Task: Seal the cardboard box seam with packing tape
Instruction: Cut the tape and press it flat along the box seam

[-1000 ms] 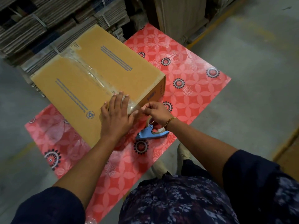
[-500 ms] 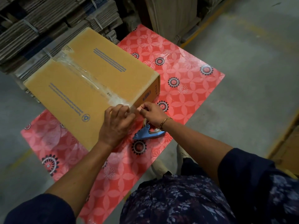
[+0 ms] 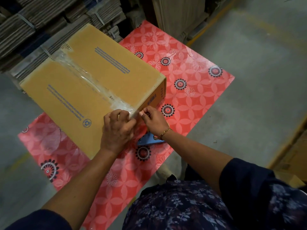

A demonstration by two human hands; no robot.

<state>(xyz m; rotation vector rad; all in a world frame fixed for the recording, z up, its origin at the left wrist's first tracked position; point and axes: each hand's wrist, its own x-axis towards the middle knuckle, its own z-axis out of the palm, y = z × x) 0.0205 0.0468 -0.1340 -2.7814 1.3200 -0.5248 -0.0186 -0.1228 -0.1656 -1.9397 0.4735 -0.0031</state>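
A closed brown cardboard box (image 3: 86, 90) lies on a red flower-patterned table (image 3: 191, 77). Clear packing tape (image 3: 93, 83) runs along its top seam to the near edge. My left hand (image 3: 118, 131) is curled over that near edge, pressing the tape end down onto the box's side. My right hand (image 3: 153, 119) pinches the tape end at the same corner, touching the left hand's fingers. A blue tape dispenser (image 3: 149, 141) lies on the table just below my right wrist, partly hidden by it.
Bundled stacks of flat cardboard (image 3: 33, 25) stand behind the box. Upright board sheets (image 3: 176, 15) lean at the back. Grey concrete floor (image 3: 257, 55) with a yellow line spreads to the right of the table.
My left hand slid from flat on the box top down over the near edge and curled its fingers. My right hand stayed pinching the tape end at the corner.
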